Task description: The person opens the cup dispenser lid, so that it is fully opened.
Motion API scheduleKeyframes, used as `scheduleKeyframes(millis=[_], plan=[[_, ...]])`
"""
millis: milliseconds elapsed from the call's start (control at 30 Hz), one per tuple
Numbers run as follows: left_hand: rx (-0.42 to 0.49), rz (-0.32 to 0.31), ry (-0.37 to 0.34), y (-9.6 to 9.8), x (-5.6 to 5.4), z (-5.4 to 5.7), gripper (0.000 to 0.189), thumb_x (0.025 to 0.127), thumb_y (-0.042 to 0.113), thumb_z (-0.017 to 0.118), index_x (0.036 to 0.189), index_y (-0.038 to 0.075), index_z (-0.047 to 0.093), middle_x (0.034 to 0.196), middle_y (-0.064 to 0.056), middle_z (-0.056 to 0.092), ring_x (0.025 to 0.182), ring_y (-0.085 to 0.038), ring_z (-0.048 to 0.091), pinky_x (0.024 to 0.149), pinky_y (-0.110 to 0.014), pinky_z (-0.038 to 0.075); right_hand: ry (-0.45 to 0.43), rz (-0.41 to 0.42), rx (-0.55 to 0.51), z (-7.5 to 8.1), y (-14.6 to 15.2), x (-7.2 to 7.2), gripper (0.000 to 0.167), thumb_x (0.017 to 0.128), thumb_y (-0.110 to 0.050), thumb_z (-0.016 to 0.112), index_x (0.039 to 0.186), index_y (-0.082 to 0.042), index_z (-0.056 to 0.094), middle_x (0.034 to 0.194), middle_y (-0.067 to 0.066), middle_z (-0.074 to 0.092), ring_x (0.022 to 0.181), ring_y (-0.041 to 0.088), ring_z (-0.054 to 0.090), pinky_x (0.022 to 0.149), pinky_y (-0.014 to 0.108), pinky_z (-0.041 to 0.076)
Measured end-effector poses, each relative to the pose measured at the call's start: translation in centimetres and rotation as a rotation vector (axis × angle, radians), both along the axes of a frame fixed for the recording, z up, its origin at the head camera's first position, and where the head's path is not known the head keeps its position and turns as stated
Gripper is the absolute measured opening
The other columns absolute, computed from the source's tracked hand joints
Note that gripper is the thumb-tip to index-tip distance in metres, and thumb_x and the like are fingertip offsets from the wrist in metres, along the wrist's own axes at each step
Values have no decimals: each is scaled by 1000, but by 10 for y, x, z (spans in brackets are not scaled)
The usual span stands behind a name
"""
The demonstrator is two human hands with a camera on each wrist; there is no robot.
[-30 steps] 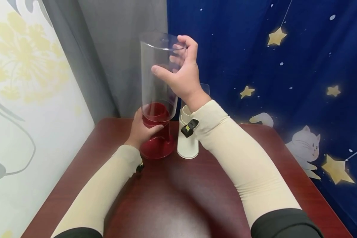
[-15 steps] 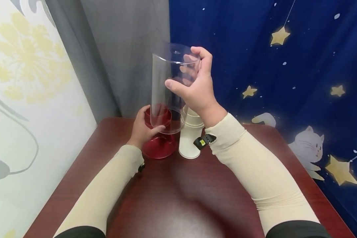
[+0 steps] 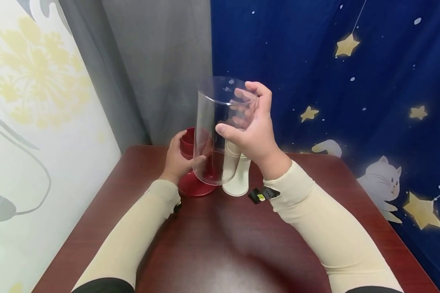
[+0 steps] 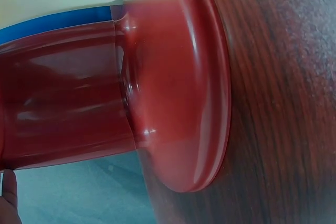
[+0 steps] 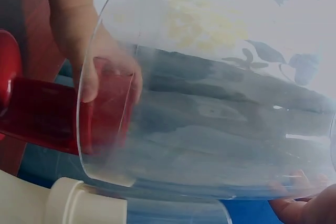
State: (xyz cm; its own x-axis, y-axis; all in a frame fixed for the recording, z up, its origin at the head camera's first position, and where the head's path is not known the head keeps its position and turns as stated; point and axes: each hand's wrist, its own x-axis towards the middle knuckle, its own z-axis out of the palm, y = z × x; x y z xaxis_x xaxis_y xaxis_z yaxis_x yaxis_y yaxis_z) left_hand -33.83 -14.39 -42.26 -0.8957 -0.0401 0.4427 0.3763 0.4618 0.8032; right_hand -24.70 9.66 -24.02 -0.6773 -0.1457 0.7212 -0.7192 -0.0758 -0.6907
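Note:
My right hand [image 3: 260, 132] holds a clear open-ended plastic cylinder [image 3: 209, 118] by its upper part, thumb on the near side and fingers behind. The cylinder hangs above the table and overlaps both stands in the head view. My left hand [image 3: 176, 160] grips the upper part of a red stand [image 3: 196, 188], its thumb seen through the cylinder's lower edge. In the left wrist view the stand's wide round base [image 4: 173, 87] rests on the wood. A cream-white stand [image 3: 237, 183] of similar shape stands just to the right, partly hidden by the cylinder and my right hand.
The dark red wooden table [image 3: 205, 244] ends just behind the stands. Beyond it hang a grey curtain [image 3: 161, 61] and a blue star-patterned curtain [image 3: 308, 61]. In the right wrist view a clear tube [image 5: 178, 211] extends from the white stand's top.
My right hand has brought the clear cylinder down and to the right, off the red stand's top to in front of the white one. My left hand keeps its grip on the red stand.

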Motion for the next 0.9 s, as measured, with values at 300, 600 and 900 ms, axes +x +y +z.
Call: scheduleKeyframes(millis=[300,600,900], plan=[[0,-16,71,1,-5,-3,98,78,31,93,159,31,37,157,-4,46,139,-27,49,103,-53,57,-42,11,1,-31,23,14,113,66,-61,96,147,-20,27,151,9,49,134,32,54,107,44,52],[2,2,114,0,-4,-3,98,76,32,95,157,25,40,157,-7,47,140,-28,48,101,-55,58,-14,9,-52,-68,46,22,101,72,-37,99,145,-20,31,155,30,38,136,30,54,112,36,51],[0,8,102,2,-3,-4,98,77,33,94,157,27,39,156,-7,46,139,-28,48,100,-55,59,-89,-101,-107,-90,66,29,95,69,12,83,145,-18,33,155,20,41,139,43,46,106,31,52]])
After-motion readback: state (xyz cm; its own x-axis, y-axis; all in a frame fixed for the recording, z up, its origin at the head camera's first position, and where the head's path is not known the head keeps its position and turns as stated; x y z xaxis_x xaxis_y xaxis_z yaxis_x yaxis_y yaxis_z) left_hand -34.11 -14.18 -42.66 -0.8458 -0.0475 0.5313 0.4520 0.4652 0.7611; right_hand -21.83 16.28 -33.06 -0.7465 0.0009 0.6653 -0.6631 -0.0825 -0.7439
